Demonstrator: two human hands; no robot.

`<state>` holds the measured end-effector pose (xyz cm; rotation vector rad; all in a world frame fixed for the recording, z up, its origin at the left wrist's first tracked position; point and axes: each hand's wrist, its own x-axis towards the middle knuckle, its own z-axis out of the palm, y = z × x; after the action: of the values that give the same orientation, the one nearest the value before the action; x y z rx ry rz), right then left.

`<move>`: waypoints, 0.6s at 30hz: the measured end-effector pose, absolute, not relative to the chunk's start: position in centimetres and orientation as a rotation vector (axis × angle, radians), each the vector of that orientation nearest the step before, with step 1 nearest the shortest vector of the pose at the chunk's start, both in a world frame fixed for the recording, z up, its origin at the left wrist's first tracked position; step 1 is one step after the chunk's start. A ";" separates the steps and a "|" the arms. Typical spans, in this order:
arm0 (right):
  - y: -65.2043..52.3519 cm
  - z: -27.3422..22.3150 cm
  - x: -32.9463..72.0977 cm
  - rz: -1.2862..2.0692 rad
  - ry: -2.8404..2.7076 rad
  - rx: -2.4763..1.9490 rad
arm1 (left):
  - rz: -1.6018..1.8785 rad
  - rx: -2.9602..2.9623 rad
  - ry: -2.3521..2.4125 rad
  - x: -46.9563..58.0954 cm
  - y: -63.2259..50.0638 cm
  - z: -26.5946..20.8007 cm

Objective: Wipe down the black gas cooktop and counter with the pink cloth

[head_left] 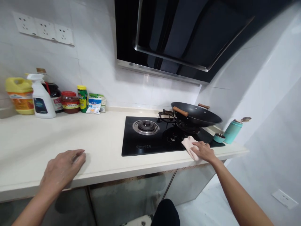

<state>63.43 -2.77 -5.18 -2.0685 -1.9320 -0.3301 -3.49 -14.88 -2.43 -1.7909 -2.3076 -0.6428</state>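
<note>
On the front edge of the black glass gas hob [138,149], my right hand [204,150] grips a folded pale pink cloth [190,147] and presses it down. Part of the cloth hangs towards the counter's front rim. The control knobs [173,137] sit just behind and left of it. A black wok [197,114] with wooden handles rests on the right burner, behind the cloth. My left hand [63,166] is at the counter's front edge, left of the hob. Its fingers are loosely extended with a gap at the thumb, and nothing shows in it.
A spray bottle [42,99], a yellow jug [20,95], a red-lidded jar [70,102] and seasoning packs [94,105] stand along the back left. The left burner [145,126] has no pan support. A teal flask [232,131] and its cup [219,138] stand right. The range hood [164,37] overhangs the hob.
</note>
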 end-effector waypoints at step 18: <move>8.9 2.1 59.8 -0.017 -1.700 -2.477 | -0.701 -1.844 -2.419 -3.6 -15.1 -2.7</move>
<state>59.82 8.89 2.12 -2.4767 -1.7002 -0.0170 -3.63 -15.06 -2.71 -1.8442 -2.4187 -0.7014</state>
